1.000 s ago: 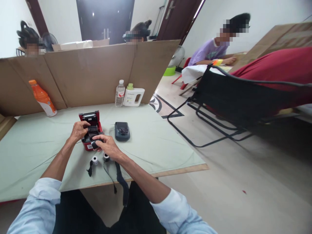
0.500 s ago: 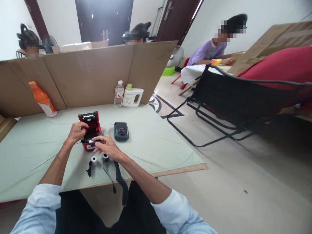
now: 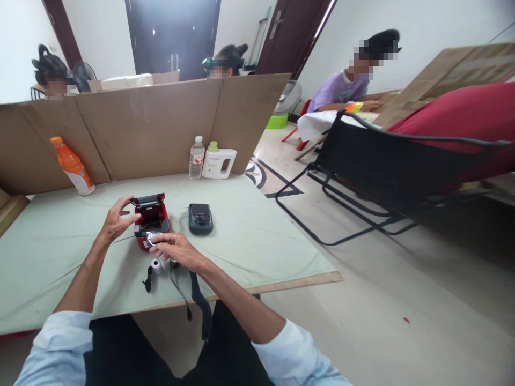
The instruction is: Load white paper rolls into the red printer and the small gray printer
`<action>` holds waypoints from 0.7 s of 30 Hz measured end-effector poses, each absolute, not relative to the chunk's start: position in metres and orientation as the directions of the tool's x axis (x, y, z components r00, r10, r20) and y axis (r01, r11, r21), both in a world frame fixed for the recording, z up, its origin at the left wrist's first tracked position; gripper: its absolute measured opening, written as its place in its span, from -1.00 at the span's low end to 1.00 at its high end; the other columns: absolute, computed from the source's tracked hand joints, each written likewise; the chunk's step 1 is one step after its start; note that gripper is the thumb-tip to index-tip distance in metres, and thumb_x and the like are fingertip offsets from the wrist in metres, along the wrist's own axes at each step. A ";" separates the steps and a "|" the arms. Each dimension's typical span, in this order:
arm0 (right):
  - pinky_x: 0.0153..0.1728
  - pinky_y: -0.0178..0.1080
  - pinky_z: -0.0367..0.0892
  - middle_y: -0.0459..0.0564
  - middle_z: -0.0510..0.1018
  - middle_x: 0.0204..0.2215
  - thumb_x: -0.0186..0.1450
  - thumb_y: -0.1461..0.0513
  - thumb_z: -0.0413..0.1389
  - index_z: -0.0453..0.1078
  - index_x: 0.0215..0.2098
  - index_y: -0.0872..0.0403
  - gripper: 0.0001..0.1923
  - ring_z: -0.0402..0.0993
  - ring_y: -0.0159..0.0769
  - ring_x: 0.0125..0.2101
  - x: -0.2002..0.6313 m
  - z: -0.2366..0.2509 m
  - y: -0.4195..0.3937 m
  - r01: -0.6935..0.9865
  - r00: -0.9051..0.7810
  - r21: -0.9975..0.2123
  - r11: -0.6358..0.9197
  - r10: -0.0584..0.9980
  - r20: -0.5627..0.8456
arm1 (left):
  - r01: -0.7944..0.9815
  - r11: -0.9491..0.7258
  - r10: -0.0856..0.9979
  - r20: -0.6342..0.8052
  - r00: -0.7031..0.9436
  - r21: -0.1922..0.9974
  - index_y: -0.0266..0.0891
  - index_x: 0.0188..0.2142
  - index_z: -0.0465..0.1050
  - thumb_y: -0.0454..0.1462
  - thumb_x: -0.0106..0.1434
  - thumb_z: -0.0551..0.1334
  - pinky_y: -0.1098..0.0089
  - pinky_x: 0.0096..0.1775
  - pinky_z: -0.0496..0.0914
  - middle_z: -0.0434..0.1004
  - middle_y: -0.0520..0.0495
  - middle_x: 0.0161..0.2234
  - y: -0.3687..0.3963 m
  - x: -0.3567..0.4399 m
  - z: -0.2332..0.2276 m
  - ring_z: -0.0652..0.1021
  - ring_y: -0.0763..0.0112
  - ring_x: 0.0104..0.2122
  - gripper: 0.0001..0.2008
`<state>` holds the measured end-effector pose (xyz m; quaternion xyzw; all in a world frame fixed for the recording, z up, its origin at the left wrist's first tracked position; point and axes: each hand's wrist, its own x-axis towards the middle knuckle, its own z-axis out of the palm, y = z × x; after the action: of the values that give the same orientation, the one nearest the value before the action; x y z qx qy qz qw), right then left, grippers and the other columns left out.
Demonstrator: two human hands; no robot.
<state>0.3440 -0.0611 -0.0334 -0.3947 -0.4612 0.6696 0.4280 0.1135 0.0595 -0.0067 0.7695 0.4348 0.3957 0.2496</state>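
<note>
A small red and black printer, its lid tilted up, stands on the cloth-covered table. My left hand grips the lid's left edge, thumb on the inner side and fingers near the top corner. At the printer's front, my right hand pinches a small shiny piece, whose kind I cannot make out. Just in front of the printer lies a white paper roll with a black strap end beside it. A second roll is mostly hidden under my right hand. A dark strap hangs over the table edge.
A dark handheld device lies right of the printer. An orange bottle, a clear water bottle and a white jug stand along the cardboard screen. Several people sit beyond. A black folding chair is at the right.
My left hand has moved from inside the printer to the lid's edge, and the lid has tipped forward somewhat. The piece in my right hand now shows a shiny side.
</note>
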 end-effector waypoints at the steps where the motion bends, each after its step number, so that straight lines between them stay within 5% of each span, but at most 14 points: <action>1: -0.49 -0.41 0.39 0.03 0.73 -0.32 0.19 0.27 0.29 0.61 -0.18 0.10 -0.78 0.60 -0.38 -0.44 0.345 -0.034 -0.061 -0.212 -0.322 -0.955 -0.208 0.937 -0.133 | 0.499 -0.533 0.845 0.401 0.354 0.683 -0.14 0.24 0.39 -0.05 0.14 0.42 0.09 0.05 0.54 0.47 -0.25 0.22 0.050 0.109 -0.006 0.51 0.01 0.20 -0.31; 5: -0.48 -0.41 0.38 0.06 0.73 -0.33 0.18 0.25 0.29 0.61 -0.18 0.12 -0.78 0.60 -0.38 -0.44 0.346 -0.039 -0.061 -0.211 -0.315 -0.953 -0.218 0.938 -0.145 | 0.552 -0.659 0.751 0.417 0.511 0.510 -0.09 0.27 0.37 0.04 0.07 0.50 0.06 0.06 0.54 0.40 -0.27 0.29 0.023 0.099 -0.008 0.45 -0.04 0.26 -0.19; 11: -0.46 -0.40 0.39 0.06 0.74 -0.33 0.17 0.24 0.29 0.62 -0.18 0.13 -0.75 0.59 -0.40 -0.45 0.345 -0.043 -0.061 -0.226 -0.306 -0.951 -0.213 0.942 -0.138 | 0.637 -0.698 0.711 0.425 0.561 0.327 -0.09 0.26 0.38 -0.05 0.13 0.49 0.00 0.27 0.38 0.39 -0.25 0.29 0.010 0.101 -0.025 0.45 -0.02 0.26 -0.26; 21: -0.48 -0.39 0.38 0.05 0.74 -0.31 0.15 0.21 0.31 0.62 -0.17 0.11 -0.73 0.59 -0.38 -0.46 0.347 -0.040 -0.063 -0.219 -0.318 -0.952 -0.212 0.938 -0.136 | 0.694 -0.663 0.733 0.430 0.527 0.279 -0.05 0.24 0.40 -0.14 0.16 0.44 0.01 0.23 0.43 0.37 -0.22 0.29 0.004 0.106 -0.039 0.45 -0.04 0.25 -0.35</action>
<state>0.3470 -0.0628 -0.0404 -0.3940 -0.4564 0.6715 0.4308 0.1057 0.0037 -0.0385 0.8731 0.4087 0.2634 0.0365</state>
